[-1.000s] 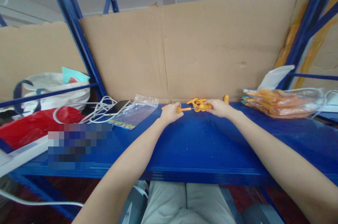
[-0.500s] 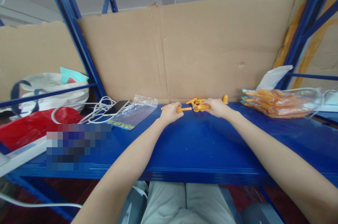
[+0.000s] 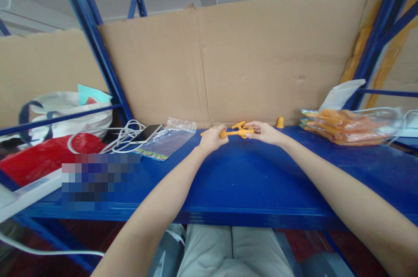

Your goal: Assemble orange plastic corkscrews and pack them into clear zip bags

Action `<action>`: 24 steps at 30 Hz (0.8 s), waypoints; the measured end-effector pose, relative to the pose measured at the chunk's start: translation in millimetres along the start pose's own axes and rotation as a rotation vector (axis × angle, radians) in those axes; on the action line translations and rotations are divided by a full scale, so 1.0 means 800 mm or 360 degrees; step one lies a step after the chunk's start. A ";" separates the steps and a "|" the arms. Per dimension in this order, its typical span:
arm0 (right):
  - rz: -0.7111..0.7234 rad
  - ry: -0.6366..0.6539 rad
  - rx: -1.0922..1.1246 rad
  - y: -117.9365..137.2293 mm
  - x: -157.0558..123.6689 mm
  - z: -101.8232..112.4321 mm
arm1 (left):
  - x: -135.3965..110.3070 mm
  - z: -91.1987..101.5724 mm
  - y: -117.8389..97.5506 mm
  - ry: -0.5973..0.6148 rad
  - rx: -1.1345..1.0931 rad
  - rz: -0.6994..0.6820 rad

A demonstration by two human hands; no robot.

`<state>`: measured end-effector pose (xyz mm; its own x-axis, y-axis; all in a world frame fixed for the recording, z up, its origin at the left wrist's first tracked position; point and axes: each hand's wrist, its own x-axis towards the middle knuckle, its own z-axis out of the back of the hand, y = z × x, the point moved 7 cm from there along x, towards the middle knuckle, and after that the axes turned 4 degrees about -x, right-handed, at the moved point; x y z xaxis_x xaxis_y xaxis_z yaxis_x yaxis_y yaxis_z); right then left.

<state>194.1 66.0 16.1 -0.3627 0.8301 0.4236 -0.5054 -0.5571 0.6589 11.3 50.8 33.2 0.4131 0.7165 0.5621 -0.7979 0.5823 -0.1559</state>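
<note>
My left hand (image 3: 211, 138) is closed around an orange plastic ridged rod (image 3: 232, 133), whose thin end sticks out to the left of the fist. A rounded knob sits by my thumb. The rod's ridged end points right and meets an orange plastic piece (image 3: 244, 131) gripped in the fingertips of my right hand (image 3: 266, 132). Whether the two parts are joined I cannot tell. Just behind them lies another orange plastic part (image 3: 239, 124). A small orange cup-shaped piece (image 3: 280, 122) stands by the cardboard, to the right of my right hand.
On the blue shelf (image 3: 235, 181), a clear plastic bag (image 3: 166, 142), a phone (image 3: 147, 133) and white cables (image 3: 122, 135) lie left. Bagged orange parts (image 3: 346, 126) are at right. Cardboard (image 3: 254, 59) closes the back; blue posts (image 3: 98, 50) flank it.
My right hand has moved slightly left, bringing its orange piece against the ridged end of the rod. The gap between the two parts has closed. My left hand keeps its grip.
</note>
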 end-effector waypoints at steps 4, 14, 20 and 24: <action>-0.0162 0.0043 0.0291 -0.008 -0.007 0.005 | 0.000 -0.002 -0.001 0.0033 0.0047 -0.0010; -0.0674 0.0033 0.0603 -0.012 -0.015 -0.006 | 0.000 -0.002 -0.006 0.0049 0.0039 -0.0045; -0.0622 0.0251 0.0674 -0.001 -0.021 -0.013 | -0.001 -0.002 0.001 0.0082 0.0066 0.0053; -0.0584 0.0277 0.0649 0.003 -0.022 -0.012 | -0.001 -0.002 0.001 0.0080 0.0076 0.0055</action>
<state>191.3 50.2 4.3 -0.3614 0.9317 0.0360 -0.2923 -0.1499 0.9445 11.3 51.3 31.5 0.4056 0.7547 0.5156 -0.8315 0.5389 -0.1347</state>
